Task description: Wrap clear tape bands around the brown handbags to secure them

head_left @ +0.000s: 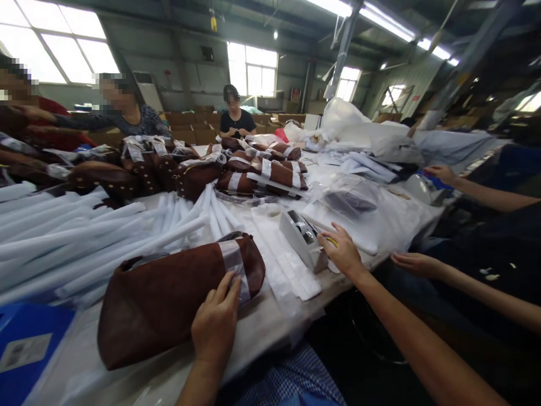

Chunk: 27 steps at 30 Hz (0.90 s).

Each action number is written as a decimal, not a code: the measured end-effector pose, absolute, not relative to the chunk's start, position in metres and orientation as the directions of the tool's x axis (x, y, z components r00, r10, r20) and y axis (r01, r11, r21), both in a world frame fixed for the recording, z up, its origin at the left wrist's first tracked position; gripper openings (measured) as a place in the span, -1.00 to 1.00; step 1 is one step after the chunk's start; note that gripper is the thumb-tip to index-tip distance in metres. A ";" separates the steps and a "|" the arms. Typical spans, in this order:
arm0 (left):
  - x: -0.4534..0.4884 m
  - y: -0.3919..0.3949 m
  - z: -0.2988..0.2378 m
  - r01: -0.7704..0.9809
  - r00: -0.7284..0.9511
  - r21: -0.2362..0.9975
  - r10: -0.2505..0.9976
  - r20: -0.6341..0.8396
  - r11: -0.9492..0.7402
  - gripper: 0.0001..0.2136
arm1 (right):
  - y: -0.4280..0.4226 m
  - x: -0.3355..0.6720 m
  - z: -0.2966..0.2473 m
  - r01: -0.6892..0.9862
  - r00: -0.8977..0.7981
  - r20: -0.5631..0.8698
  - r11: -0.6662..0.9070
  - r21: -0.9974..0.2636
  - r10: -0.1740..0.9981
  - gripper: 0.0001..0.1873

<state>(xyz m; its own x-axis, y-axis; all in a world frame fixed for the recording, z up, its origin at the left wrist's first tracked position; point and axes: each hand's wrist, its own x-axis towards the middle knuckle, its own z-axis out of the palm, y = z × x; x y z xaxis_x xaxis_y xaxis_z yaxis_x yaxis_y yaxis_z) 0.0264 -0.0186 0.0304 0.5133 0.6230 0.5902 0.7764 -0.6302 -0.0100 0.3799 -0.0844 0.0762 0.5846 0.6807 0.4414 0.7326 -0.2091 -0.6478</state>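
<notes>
The left hand lies flat, fingers loosely spread, on the brown bag at the near table edge, touching its clear band. The right hand curls at the front of the tape dispenser, just right of the bag. Pressing the bag steady while drawing tape straight off the cutter would likely keep the band smooth. Whether the right fingers pinch tape cannot be told; the yellowish spot under them is perhaps a tool
</notes>
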 end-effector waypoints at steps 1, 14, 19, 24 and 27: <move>0.026 -0.018 0.030 0.776 0.512 -0.016 0.617 0.598 -0.630 -0.64 | -0.081 0.386 0.073 0.680 0.619 0.378 -0.230 -0.696 0.688 -0.59; 0.026 -0.016 0.025 0.775 0.497 0.026 0.634 0.592 -0.632 -0.61 | -0.106 0.351 0.099 0.270 0.757 0.233 0.032 -0.962 0.611 -0.64; 0.026 -0.017 0.028 0.778 0.503 0.034 0.654 0.566 -0.628 -0.61 | -0.144 0.335 0.085 -0.021 0.755 -0.048 -0.048 -0.999 0.654 -0.60; 0.028 -0.019 0.032 0.778 0.489 0.063 0.666 0.563 -0.625 -0.65 | -0.147 0.343 0.046 0.024 0.741 -0.096 -0.169 -0.985 0.665 -0.43; 0.029 -0.019 0.033 0.786 0.469 0.086 0.680 0.564 -0.613 -0.63 | -0.147 0.354 0.036 0.112 0.765 -0.048 -0.206 -0.972 0.643 -0.38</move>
